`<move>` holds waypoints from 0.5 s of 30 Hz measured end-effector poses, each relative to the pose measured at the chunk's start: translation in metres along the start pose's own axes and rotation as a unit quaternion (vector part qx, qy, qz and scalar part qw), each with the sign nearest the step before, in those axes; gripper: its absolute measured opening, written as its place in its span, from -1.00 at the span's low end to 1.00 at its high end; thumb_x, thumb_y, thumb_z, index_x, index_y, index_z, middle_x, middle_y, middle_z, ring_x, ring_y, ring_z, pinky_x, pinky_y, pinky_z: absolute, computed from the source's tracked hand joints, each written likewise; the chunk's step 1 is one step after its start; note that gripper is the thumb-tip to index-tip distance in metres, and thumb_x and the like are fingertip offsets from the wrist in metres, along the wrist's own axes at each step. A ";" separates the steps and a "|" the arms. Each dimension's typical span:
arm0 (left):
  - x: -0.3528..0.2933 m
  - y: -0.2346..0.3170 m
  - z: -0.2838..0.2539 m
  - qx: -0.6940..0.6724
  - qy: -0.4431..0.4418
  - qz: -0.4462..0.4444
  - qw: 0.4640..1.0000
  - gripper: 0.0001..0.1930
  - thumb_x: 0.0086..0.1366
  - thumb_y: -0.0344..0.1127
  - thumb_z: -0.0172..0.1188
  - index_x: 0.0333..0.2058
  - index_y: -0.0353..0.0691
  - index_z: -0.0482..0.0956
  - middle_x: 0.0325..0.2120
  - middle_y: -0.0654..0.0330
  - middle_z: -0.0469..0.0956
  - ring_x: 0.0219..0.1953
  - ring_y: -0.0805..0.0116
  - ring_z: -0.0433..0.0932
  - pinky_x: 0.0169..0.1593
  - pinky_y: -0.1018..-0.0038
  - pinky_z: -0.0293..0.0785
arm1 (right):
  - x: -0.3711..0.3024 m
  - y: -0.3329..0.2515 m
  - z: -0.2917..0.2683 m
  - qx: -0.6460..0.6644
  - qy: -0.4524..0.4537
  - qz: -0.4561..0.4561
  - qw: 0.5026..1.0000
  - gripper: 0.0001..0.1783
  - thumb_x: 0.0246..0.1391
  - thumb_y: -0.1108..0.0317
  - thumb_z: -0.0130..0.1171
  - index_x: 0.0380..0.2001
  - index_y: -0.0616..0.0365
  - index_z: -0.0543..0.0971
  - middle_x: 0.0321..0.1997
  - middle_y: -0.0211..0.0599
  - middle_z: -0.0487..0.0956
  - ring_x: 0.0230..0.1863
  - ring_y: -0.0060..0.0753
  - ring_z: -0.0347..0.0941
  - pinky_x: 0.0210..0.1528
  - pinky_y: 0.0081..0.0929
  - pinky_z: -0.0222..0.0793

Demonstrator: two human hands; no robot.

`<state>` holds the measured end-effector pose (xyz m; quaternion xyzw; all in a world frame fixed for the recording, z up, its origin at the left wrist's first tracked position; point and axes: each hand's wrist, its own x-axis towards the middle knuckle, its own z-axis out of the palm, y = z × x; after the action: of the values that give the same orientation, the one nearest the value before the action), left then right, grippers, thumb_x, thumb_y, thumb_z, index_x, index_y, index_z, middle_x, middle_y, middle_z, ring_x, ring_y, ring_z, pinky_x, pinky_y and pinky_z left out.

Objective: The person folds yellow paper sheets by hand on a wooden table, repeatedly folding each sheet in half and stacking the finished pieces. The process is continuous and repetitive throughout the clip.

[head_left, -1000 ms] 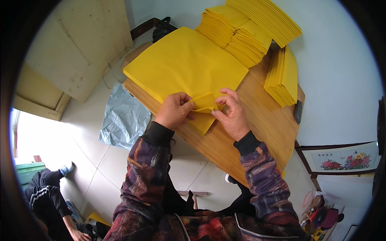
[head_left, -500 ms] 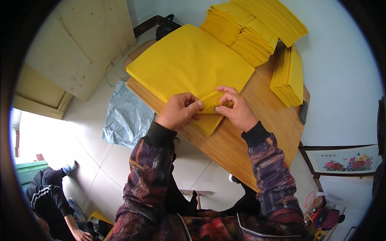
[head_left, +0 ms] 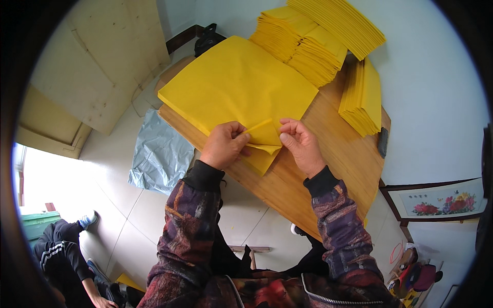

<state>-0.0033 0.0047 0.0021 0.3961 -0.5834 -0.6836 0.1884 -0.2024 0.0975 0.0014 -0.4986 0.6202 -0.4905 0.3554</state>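
Observation:
A stack of large yellow fabric sheets [head_left: 226, 77] lies on a wooden table [head_left: 336, 149]. Close to me, part of the top sheet is turned up into a folded flap [head_left: 264, 134]. My left hand [head_left: 224, 145] pinches this flap at its left side between thumb and fingers. Just off the flap's right edge is my right hand [head_left: 303, 146], its thumb and curled forefinger apart with no cloth visible between them. A yellow corner pokes out below the flap, towards the table's near edge.
Folded yellow fabric bundles [head_left: 303, 46] are piled at the table's far side, with another bundle [head_left: 362, 97] standing by the wall. A grey plastic sheet [head_left: 162, 151] lies on the floor to the left. Another person [head_left: 64, 256] sits at lower left. A framed flower picture [head_left: 436, 200] leans at right.
My right hand has let go of the flap and shifted slightly right of it. The flap now stands more open, while my left hand keeps its pinch. The whole view has shifted a little.

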 end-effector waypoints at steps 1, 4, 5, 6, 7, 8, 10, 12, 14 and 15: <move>0.000 0.000 0.000 -0.004 0.001 0.005 1.000 -0.82 0.30 -0.30 0.10 -0.28 -0.33 0.51 -0.46 0.26 0.57 -0.48 0.49 0.63 -0.52 0.61 0.44 | -0.001 -0.001 -0.001 0.029 0.006 0.038 0.999 -0.72 0.01 0.49 0.24 -0.17 0.22 0.48 -0.03 -0.36 0.47 -0.13 -0.59 0.36 -0.05 -0.62 0.32; 0.000 -0.002 0.001 -0.003 0.004 0.019 1.000 -0.82 0.30 -0.31 0.09 -0.28 -0.34 0.51 -0.47 0.25 0.56 -0.49 0.49 0.62 -0.52 0.58 0.44 | 0.001 -0.008 -0.002 -0.037 -0.018 0.043 0.998 -0.67 0.02 0.48 0.24 -0.11 0.23 0.48 -0.15 -0.40 0.51 -0.16 -0.58 0.37 -0.05 -0.61 0.33; 0.001 -0.002 0.000 -0.006 0.003 0.022 1.000 -0.83 0.30 -0.32 0.09 -0.28 -0.33 0.51 -0.47 0.26 0.56 -0.50 0.49 0.62 -0.52 0.58 0.44 | 0.004 -0.011 -0.001 -0.076 -0.038 0.009 0.996 -0.65 0.02 0.48 0.24 -0.09 0.23 0.48 -0.18 -0.41 0.52 -0.16 -0.57 0.37 -0.05 -0.61 0.33; 0.001 -0.002 0.000 -0.002 0.002 0.026 1.000 -0.83 0.29 -0.33 0.10 -0.28 -0.33 0.51 -0.47 0.26 0.56 -0.50 0.49 0.62 -0.52 0.59 0.44 | 0.006 -0.014 0.001 -0.105 -0.055 0.027 0.993 -0.67 0.02 0.47 0.24 -0.10 0.24 0.48 -0.19 -0.40 0.52 -0.17 -0.56 0.38 -0.04 -0.61 0.33; 0.001 -0.002 0.000 -0.004 0.000 0.029 1.000 -0.84 0.29 -0.34 0.10 -0.27 -0.33 0.51 -0.47 0.26 0.56 -0.49 0.49 0.61 -0.51 0.59 0.44 | 0.009 -0.017 0.002 -0.126 -0.077 0.028 0.989 -0.68 0.03 0.46 0.24 -0.12 0.25 0.48 -0.20 -0.40 0.53 -0.18 -0.56 0.38 -0.04 -0.61 0.33; 0.001 -0.002 0.000 -0.007 -0.003 0.022 1.000 -0.85 0.28 -0.35 0.11 -0.27 -0.33 0.51 -0.46 0.26 0.56 -0.49 0.50 0.61 -0.51 0.59 0.44 | 0.011 -0.019 0.004 -0.146 -0.099 0.029 0.984 -0.69 0.03 0.46 0.24 -0.13 0.25 0.49 -0.21 -0.39 0.53 -0.18 -0.55 0.38 -0.04 -0.61 0.34; 0.000 -0.003 -0.001 -0.009 -0.011 0.027 1.000 -0.86 0.26 -0.39 0.12 -0.27 -0.34 0.51 -0.46 0.26 0.56 -0.49 0.49 0.61 -0.49 0.59 0.45 | 0.013 -0.023 0.006 -0.171 -0.097 0.005 0.981 -0.83 -0.01 0.48 0.24 -0.32 0.25 0.49 -0.35 -0.35 0.49 -0.31 -0.51 0.37 -0.22 -0.56 0.33; 0.000 -0.005 -0.001 -0.018 -0.020 0.033 0.999 -0.86 0.24 -0.41 0.12 -0.26 -0.35 0.51 -0.45 0.25 0.56 -0.49 0.48 0.61 -0.48 0.58 0.45 | 0.013 -0.024 0.007 -0.261 -0.091 -0.035 0.960 -0.87 -0.03 0.51 0.23 -0.42 0.25 0.47 -0.44 -0.32 0.45 -0.38 -0.48 0.35 -0.31 -0.53 0.29; -0.001 -0.007 -0.001 -0.038 -0.035 0.060 0.997 -0.86 0.22 -0.44 0.13 -0.26 -0.35 0.52 -0.44 0.24 0.56 -0.48 0.47 0.61 -0.47 0.58 0.45 | 0.011 -0.023 0.011 -0.250 -0.072 -0.087 0.962 -0.86 -0.04 0.52 0.22 -0.47 0.26 0.44 -0.49 -0.28 0.40 -0.42 -0.46 0.31 -0.37 -0.51 0.24; 0.000 -0.007 -0.002 -0.014 -0.033 0.054 0.998 -0.85 0.23 -0.42 0.13 -0.24 -0.33 0.52 -0.44 0.27 0.57 -0.48 0.51 0.60 -0.49 0.61 0.42 | 0.010 -0.023 0.013 -0.246 -0.060 -0.114 0.961 -0.85 -0.04 0.52 0.22 -0.49 0.26 0.42 -0.51 -0.27 0.37 -0.44 -0.44 0.29 -0.40 -0.51 0.21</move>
<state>-0.0004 0.0056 -0.0048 0.3382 -0.6000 -0.6935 0.2114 -0.1867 0.0841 0.0202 -0.6663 0.6384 -0.3295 0.1998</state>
